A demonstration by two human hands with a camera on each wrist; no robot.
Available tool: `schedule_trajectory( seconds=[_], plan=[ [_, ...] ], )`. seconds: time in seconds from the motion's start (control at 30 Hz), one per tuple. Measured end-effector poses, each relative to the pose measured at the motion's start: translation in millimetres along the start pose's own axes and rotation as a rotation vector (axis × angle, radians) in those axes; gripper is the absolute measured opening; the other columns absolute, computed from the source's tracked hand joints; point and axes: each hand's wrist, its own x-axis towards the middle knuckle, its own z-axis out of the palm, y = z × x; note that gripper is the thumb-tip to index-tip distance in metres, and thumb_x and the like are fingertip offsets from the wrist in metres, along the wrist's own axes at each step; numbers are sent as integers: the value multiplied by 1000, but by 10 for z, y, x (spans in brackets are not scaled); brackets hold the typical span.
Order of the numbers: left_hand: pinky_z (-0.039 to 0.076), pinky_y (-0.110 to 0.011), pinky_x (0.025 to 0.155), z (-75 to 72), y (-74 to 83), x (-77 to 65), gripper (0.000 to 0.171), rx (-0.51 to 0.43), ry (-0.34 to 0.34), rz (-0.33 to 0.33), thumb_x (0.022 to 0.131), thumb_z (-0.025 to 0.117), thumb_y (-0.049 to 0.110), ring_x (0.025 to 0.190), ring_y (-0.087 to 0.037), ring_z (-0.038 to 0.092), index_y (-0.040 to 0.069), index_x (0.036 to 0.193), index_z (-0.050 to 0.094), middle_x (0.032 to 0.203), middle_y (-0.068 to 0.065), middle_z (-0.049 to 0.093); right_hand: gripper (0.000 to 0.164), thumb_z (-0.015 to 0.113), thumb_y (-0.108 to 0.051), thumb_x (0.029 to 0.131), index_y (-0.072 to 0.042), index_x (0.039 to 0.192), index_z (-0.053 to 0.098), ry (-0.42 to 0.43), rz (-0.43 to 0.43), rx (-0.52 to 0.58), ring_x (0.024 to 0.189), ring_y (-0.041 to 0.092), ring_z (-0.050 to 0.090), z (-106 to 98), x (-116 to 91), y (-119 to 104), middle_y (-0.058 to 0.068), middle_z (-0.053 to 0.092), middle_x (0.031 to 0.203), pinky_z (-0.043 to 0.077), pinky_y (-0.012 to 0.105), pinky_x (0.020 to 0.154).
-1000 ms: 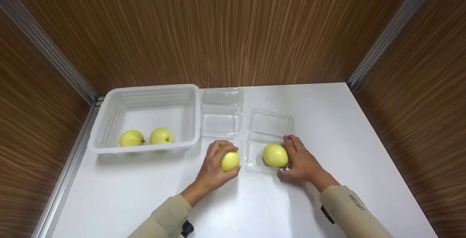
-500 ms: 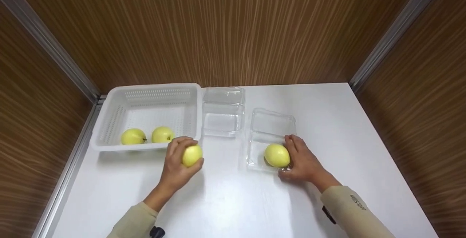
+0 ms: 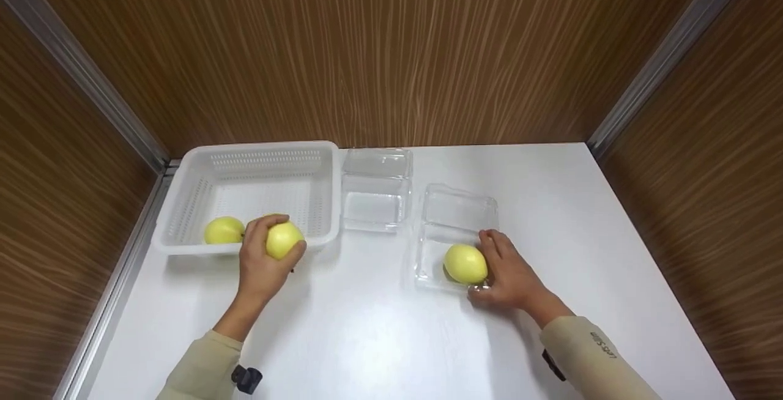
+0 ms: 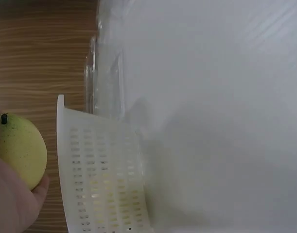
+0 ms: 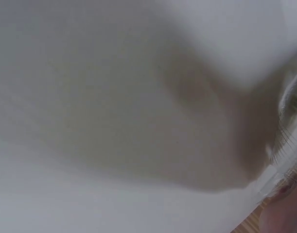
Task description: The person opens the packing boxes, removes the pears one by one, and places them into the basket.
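Note:
My left hand (image 3: pixel 263 262) grips a yellow-green pear (image 3: pixel 284 241) above the near rim of a white perforated basket (image 3: pixel 248 249). Its dark stem and fine speckles show on the held pear (image 4: pixel 23 150) in the left wrist view. Inside the basket lies another pear (image 3: pixel 224 230); one more is mostly hidden behind my left hand. At the right, a clear plastic clamshell box (image 3: pixel 431 271) lies unfolded with a single pear (image 3: pixel 465 263) in its near half. My right hand (image 3: pixel 511 274) holds this box by its near right corner, fingers along the side, thumb at the front.
A second clear clamshell box (image 3: pixel 374 207), also unfolded, stands between the basket and the first box. All of it rests on a white table (image 3: pixel 379 333). Wood-patterned panels (image 3: pixel 391 51) enclose the back and both sides.
My left hand has carried its pear leftward from beside the right-hand box to the basket's near rim. My right hand and its box have stayed in place.

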Motion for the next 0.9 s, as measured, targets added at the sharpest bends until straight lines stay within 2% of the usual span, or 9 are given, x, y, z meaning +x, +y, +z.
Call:
schedule_trajectory(
  seconds=[0.1, 0.3, 0.47, 0.63, 0.9],
  plan=[
    [45, -42, 85, -43, -50, 111, 50, 24, -3, -44, 77, 84, 12, 107, -20, 52, 11, 122, 63, 122, -8, 55, 120, 82, -52, 62, -4, 157, 25, 11, 9, 5, 142, 40, 34, 6, -22, 11, 20, 30, 155, 37, 60, 110],
    [42, -42, 90, -162, -165, 314, 52, 60, 32, -120, 78, 83, 17, 109, -24, 51, 11, 124, 61, 123, -10, 54, 121, 82, -53, 64, -4, 157, 23, 2, 6, 13, 143, 40, 31, 21, -4, -2, 20, 27, 156, 35, 61, 111],
    [44, -45, 93, -233, -210, 393, 51, 106, -26, -170, 82, 80, 23, 112, -25, 51, 16, 127, 59, 127, -9, 52, 121, 82, -52, 63, -3, 156, 24, 14, -6, 9, 143, 40, 30, 29, 25, -12, 21, 29, 155, 34, 60, 112],
    [45, -46, 93, -177, -220, 469, 50, 134, -87, -175, 83, 79, 28, 112, -25, 51, 20, 128, 57, 128, -7, 51, 119, 82, -51, 63, -1, 155, 26, 37, -18, 3, 141, 39, 33, 40, 28, -3, 21, 32, 153, 34, 58, 112],
    [45, -46, 93, -15, -192, 539, 49, 147, -118, -139, 81, 81, 31, 113, -26, 51, 22, 125, 60, 127, -6, 52, 118, 83, -50, 63, -2, 155, 27, 47, -10, 17, 140, 38, 35, 66, 26, -14, 19, 32, 153, 36, 58, 111]
  ],
)
